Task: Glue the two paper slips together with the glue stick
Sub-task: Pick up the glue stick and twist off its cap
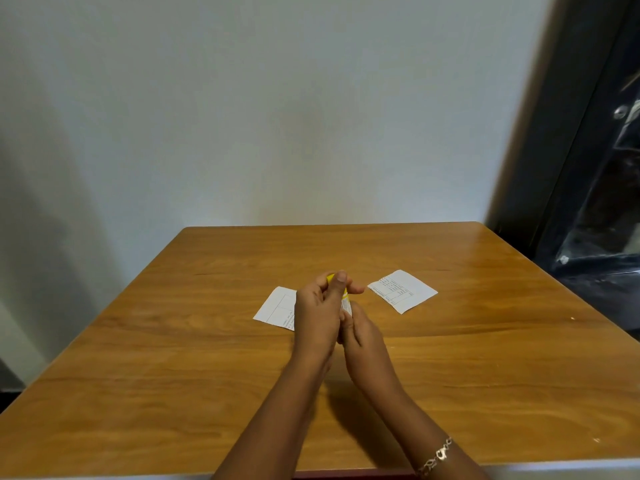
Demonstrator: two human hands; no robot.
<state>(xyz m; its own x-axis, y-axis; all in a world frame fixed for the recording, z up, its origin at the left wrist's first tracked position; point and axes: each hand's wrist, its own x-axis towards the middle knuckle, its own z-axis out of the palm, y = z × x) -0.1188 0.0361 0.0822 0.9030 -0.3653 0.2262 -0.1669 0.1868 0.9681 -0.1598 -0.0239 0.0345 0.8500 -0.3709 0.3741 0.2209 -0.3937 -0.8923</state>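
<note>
Both hands meet over the middle of the wooden table point(207, 358) around a glue stick point(345, 301) with a white body and a yellow cap. My left hand point(317, 313) grips its upper, yellow end, thumb pointing up. My right hand point(363, 336) holds the lower white part from the right. One white paper slip point(275, 308) lies flat just left of the hands, partly hidden by my left hand. A second printed slip point(403, 291) lies flat to the right, apart from both hands.
A pale wall stands right behind the table's far edge. A dark cabinet or door point(588, 202) rises at the right beyond the table's corner. A bracelet point(436, 457) sits on my right wrist.
</note>
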